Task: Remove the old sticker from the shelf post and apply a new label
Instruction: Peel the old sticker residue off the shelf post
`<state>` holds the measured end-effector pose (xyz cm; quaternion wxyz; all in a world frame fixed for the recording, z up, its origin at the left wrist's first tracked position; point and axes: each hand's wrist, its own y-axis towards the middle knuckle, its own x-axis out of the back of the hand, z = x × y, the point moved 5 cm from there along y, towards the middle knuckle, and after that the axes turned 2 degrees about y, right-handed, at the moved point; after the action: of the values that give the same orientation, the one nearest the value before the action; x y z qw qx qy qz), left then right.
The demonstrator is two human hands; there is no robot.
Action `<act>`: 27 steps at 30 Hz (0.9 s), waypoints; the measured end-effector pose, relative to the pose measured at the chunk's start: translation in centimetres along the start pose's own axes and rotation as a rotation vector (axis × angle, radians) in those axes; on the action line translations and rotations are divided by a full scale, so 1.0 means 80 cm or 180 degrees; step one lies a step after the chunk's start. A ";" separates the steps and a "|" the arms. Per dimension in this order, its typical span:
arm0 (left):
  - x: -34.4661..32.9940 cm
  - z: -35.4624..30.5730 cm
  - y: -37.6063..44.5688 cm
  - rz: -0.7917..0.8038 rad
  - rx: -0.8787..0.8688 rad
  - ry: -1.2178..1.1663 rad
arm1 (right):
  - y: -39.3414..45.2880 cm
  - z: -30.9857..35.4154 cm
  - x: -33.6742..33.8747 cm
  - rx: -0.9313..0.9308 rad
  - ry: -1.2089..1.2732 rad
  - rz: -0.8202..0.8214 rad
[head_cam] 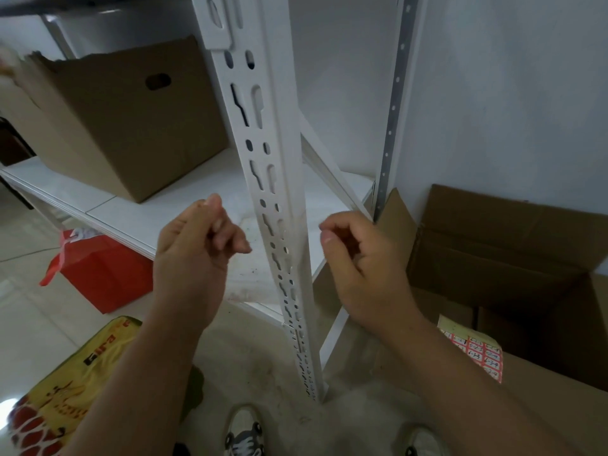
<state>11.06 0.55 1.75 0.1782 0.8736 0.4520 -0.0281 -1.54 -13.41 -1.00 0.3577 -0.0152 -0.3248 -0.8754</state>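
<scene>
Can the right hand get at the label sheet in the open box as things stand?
Probably yes. The label sheet lies exposed in the open box, below and right of the right hand, with nothing lying on it. The hand's fingers are curled and look empty, though blur leaves that uncertain.

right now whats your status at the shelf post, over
Left hand and right hand curled either side of the shelf post, neither touching it. No sticker visible on the post. Label sheet in the box at right. Nothing blocking.

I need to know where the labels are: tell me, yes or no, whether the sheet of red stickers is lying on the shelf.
No, the sticker sheet sits in the open cardboard box on the floor, right of the shelf post.
</scene>
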 end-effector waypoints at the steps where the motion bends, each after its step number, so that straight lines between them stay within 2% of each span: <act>1: 0.008 0.006 0.004 -0.0223 0.0042 0.0170 | -0.001 0.003 -0.004 0.0034 -0.0018 -0.0068; 4: 0.021 0.026 0.011 -0.0689 0.0217 0.0799 | -0.002 0.013 -0.011 0.0373 -0.0155 -0.0387; 6: 0.023 0.038 0.017 -0.0814 0.0279 0.1165 | -0.003 0.018 -0.016 0.0539 -0.0263 -0.0571; 11: -0.002 0.049 0.019 -0.0466 0.0146 0.1396 | -0.009 0.022 -0.026 0.0707 -0.0304 -0.0863; 15: -0.036 0.043 0.002 -0.0311 -0.0160 0.1150 | -0.012 0.025 -0.028 0.0743 -0.0333 -0.0937; 18: -0.053 0.039 -0.008 -0.0255 -0.0260 0.1012 | -0.014 0.022 -0.030 0.0601 -0.0246 -0.0898; 22: -0.067 0.040 -0.016 -0.0146 -0.0254 0.0871 | -0.009 0.013 -0.025 -0.0005 0.0173 -0.0847; 27: -0.067 0.044 -0.013 -0.0100 -0.0272 0.0809 | -0.001 0.011 -0.026 -0.0271 0.0336 -0.0813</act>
<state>7.47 -4.29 -0.69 0.1561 0.8545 0.4853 0.0992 -0.21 -11.53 -0.90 0.2589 0.0571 -0.2674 -0.9264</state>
